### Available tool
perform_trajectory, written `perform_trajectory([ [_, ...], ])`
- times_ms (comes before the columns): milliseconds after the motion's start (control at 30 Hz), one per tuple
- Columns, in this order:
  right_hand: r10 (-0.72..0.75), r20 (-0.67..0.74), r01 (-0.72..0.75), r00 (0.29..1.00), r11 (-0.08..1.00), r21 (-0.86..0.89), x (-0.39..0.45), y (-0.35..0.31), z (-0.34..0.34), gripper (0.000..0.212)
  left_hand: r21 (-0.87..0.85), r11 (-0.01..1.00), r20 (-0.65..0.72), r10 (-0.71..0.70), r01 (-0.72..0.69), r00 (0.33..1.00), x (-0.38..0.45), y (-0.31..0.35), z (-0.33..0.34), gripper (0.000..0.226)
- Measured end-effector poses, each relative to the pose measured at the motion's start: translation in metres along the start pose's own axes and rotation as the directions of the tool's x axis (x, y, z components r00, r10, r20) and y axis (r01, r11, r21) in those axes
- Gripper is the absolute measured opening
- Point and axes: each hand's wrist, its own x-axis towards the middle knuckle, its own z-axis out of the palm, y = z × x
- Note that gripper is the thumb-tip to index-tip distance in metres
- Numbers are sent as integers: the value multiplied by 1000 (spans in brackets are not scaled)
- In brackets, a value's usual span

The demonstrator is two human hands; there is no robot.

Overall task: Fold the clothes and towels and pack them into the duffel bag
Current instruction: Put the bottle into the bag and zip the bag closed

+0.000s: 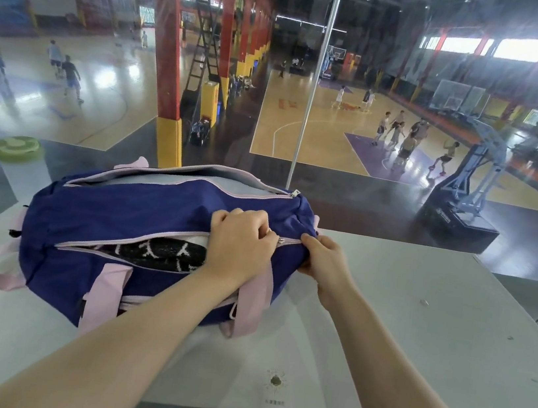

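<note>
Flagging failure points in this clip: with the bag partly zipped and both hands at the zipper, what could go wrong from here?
1. The black-and-white patterned fabric bulges through the open gap of the navy duffel bag with pink trim, so the metal zipper slider may snag it.
2. The right hand only pinches the bag's end; if it slips, the left hand may drag the bag across the white table.
</note>
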Motion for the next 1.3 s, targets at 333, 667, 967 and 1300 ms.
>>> perform_trajectory([
  [333,-19,-151,1,988,993,-122,24,-9,-12,19,-72,966,-190,-257,247,948,-32,-105,-111,30],
  [667,-161,-270,23,949,892,-451,28,2,9,20,-195,852,-126,-512,485,850,-69,-208,-180,34],
  [967,-600,108,414,793,400,-818,-40,-44,90,53,-268,839,-55,-505,474,861,-61,-229,-191,23],
  [1300,-542,567,746,620,182,-641,-55,-48,226,40,-377,741,-162,-643,556,748,-1,-309,-172,50],
])
